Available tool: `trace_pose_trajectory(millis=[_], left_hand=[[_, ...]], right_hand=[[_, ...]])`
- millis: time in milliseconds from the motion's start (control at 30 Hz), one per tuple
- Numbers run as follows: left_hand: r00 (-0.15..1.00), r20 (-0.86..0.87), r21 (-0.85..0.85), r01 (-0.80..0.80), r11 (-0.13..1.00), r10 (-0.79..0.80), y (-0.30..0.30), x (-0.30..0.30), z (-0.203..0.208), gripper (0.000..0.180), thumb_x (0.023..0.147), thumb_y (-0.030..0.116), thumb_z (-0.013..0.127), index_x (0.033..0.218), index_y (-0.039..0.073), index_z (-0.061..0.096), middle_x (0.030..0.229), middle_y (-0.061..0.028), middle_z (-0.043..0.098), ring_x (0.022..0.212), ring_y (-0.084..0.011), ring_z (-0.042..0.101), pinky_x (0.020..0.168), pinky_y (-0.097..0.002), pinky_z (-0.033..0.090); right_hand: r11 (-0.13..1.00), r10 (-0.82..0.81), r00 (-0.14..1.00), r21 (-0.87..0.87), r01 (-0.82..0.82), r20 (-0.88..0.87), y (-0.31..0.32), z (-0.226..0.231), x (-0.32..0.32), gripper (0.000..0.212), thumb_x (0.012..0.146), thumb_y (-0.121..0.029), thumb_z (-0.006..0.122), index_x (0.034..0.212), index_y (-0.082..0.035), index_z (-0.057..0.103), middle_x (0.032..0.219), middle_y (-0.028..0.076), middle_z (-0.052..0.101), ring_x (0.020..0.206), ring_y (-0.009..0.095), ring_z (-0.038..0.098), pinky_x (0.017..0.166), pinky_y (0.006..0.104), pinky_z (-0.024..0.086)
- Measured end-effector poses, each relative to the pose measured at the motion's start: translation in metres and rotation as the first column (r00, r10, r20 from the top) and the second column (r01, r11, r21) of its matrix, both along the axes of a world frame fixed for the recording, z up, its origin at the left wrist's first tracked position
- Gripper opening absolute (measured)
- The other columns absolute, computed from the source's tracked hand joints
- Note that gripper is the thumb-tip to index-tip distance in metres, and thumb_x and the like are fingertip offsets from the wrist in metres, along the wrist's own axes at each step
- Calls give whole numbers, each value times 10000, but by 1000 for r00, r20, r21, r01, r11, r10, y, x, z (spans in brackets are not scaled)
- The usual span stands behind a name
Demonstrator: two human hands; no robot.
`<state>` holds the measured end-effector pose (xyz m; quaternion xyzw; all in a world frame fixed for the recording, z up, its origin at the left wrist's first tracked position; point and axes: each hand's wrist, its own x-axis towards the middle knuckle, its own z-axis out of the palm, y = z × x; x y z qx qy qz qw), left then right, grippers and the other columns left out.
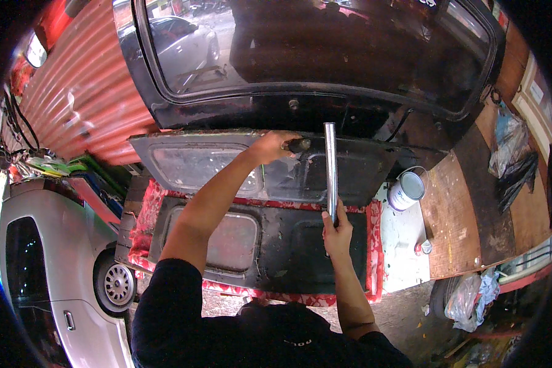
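Observation:
My right hand grips the lower end of a long metal pipe that stands upright over a black car door panel lying flat. My left hand reaches forward and closes around a short dark tool handle at the edge of a second dark door panel, close to the top of the pipe. Both panels have window openings and rest on a red patterned cloth.
A large black car hatch with a window leans behind the panels. A white paint can stands to the right, near brown wooden boards. A silver car is parked at the left, by a red corrugated wall.

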<state>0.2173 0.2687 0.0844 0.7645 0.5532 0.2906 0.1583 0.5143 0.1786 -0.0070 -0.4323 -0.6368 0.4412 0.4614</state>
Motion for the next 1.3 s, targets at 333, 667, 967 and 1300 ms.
trace_pose_trajectory(millis=[333,667,967,1300], left_hand=[[995,8,-45,-95,994,96,-1,2,-4,653,732,195,809,1322,39,580,1325,-181,599,1191,-327,596,1033,-375,458],[976,-209,278,117,953,-59,9,9,-23,549,793,148,744,1311,85,574,1332,-157,578,1193,-343,567,995,-391,481],[996,74,182,-63,981,51,-13,25,-55,563,771,86,750,1286,91,521,1211,-137,619,1131,-341,603,990,-381,495],[891,439,48,-151,987,115,27,-8,-32,494,725,-13,739,1166,50,525,1038,-65,641,991,-160,609,913,-317,481]], right_hand=[[992,-1,980,123,-24,199,-2,-21,-7,505,959,-168,609,1405,21,466,1231,254,624,1027,249,665,851,334,505],[994,-80,997,68,81,-9,5,-30,10,547,956,-171,636,1436,8,444,809,39,599,632,85,544,555,251,446],[990,-51,994,-139,37,-98,-6,-20,19,586,952,-184,647,1469,-28,419,673,-6,533,517,55,461,454,238,382],[975,-50,993,-221,25,-107,1,-16,20,605,947,-191,652,1479,-37,406,642,-7,530,482,67,476,428,247,389]])
